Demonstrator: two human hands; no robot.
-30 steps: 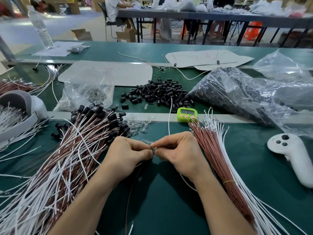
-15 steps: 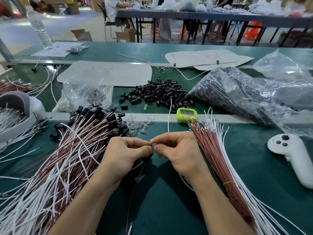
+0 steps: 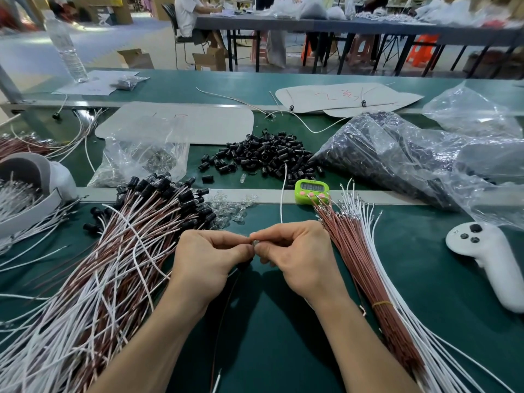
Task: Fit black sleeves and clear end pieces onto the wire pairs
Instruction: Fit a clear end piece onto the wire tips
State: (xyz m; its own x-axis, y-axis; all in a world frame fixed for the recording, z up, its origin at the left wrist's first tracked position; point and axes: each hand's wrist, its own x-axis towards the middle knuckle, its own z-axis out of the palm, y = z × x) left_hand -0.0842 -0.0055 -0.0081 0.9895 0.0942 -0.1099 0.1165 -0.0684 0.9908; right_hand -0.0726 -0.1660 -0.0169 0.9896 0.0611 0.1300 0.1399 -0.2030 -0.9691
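The left hand [image 3: 208, 259] and right hand [image 3: 295, 256] meet at the middle of the surface [image 3: 283, 350], pinching a wire pair [image 3: 281, 199] between them. From there, the heap of fitted wires [image 3: 99, 265] lies at 9 o'clock. The tied wire bundle [image 3: 365, 265] lies at 3 o'clock, with the controller [image 3: 490, 259] beyond it. Scattered end pieces [image 3: 229, 208] sit at 11 o'clock and the timer [image 3: 312, 191] at 1 o'clock. Behind these, loose sleeves [image 3: 263, 154] lie at 12 o'clock, between a bag of end pieces [image 3: 144, 160] at 10 o'clock and a bag of sleeves [image 3: 411, 163] at 2 o'clock.
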